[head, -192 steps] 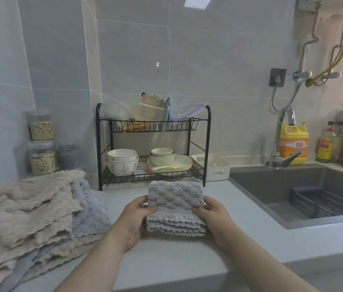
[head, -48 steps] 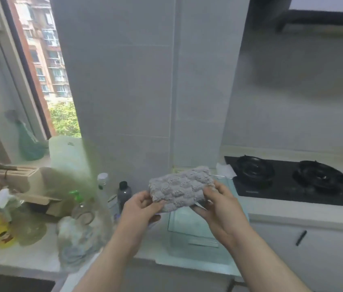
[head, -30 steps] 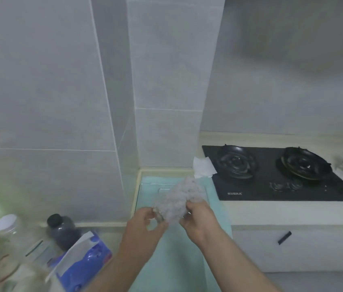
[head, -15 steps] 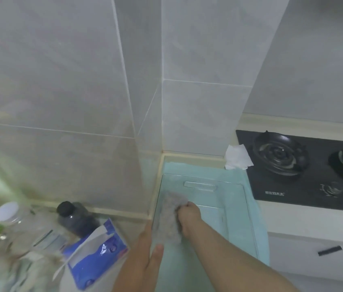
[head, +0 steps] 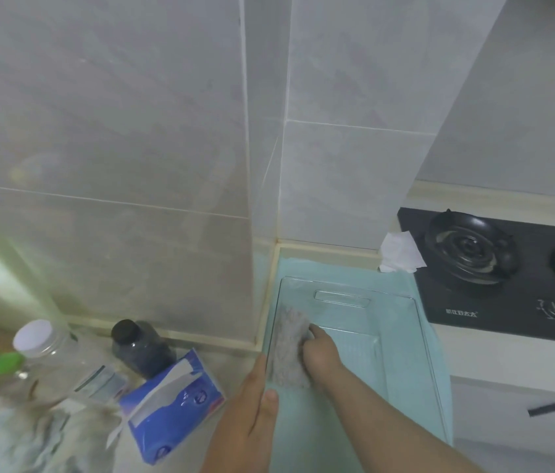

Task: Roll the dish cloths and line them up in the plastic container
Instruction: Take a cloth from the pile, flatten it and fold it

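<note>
- Grey rolled dish cloth [head: 286, 346] lies inside the clear plastic container [head: 392, 312], against its left wall
- Right hand [head: 320, 353] reaches into the container, fingers curled on the cloth
- Left hand [head: 252, 404] lies flat along the outside of that wall, fingers straight
- Container sits on a teal mat [head: 337, 271]

The right hand [head: 321, 354] holds a rolled grey cloth [head: 287, 348] against the left wall inside the clear plastic container [head: 420, 324]. The left hand [head: 252, 406] rests flat against the outside of that wall.
</note>
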Action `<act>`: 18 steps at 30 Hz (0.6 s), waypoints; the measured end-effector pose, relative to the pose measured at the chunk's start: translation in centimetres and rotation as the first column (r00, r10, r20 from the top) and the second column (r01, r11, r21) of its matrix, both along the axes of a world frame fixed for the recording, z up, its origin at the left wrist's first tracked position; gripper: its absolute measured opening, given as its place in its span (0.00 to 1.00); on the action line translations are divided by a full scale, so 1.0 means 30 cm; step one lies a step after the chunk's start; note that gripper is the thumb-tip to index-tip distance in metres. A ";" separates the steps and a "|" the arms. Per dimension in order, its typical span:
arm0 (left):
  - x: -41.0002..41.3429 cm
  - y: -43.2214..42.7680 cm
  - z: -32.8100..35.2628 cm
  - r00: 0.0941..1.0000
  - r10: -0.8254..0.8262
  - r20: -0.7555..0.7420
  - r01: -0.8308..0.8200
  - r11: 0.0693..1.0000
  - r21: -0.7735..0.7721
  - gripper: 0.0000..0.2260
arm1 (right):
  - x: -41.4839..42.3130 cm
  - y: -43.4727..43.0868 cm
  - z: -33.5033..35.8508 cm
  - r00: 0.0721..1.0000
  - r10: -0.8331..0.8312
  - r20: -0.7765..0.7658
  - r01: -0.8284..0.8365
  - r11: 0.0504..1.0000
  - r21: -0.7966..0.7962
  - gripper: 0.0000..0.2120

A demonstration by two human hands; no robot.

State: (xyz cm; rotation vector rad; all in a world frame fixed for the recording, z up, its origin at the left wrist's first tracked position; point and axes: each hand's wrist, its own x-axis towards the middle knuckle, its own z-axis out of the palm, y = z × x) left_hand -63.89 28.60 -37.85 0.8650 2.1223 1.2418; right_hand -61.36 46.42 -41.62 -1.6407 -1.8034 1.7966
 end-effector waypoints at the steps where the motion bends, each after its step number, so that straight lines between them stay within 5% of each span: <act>1: -0.002 0.000 -0.006 1.000 0.005 0.022 -0.005 1.000 0.011 0.19 | 0.001 0.002 0.001 0.990 -0.083 -0.114 0.065 0.985 -0.159 0.16; 3: -0.003 -0.002 -0.016 0.999 0.001 0.041 -0.001 1.000 0.010 0.16 | -0.001 0.007 -0.013 0.949 -0.204 -0.242 0.097 0.915 -0.391 0.19; 5: -0.005 -0.002 -0.024 1.000 -0.008 0.015 0.007 1.000 0.027 0.18 | -0.006 0.021 -0.033 0.951 -0.184 -0.249 0.050 0.886 -0.461 0.21; 10: -0.008 0.007 -0.014 0.996 -0.008 0.094 0.006 1.000 0.024 0.18 | -0.061 0.048 -0.030 0.933 0.355 0.054 -0.345 0.928 -0.139 0.25; 13: -0.008 0.006 -0.010 0.994 -0.011 0.108 0.014 1.000 -0.026 0.17 | -0.068 0.068 -0.055 0.939 0.344 0.027 -0.338 0.931 -0.138 0.26; 16: -0.014 0.002 -0.012 0.999 -0.007 0.043 0.007 1.000 -0.007 0.29 | -0.066 0.061 -0.062 0.952 0.303 -0.039 -0.304 0.922 -0.241 0.31; 18: -0.012 0.005 -0.008 0.997 -0.022 0.073 0.022 1.000 0.001 0.22 | -0.057 0.062 -0.068 0.950 0.312 -0.020 -0.310 0.931 -0.192 0.28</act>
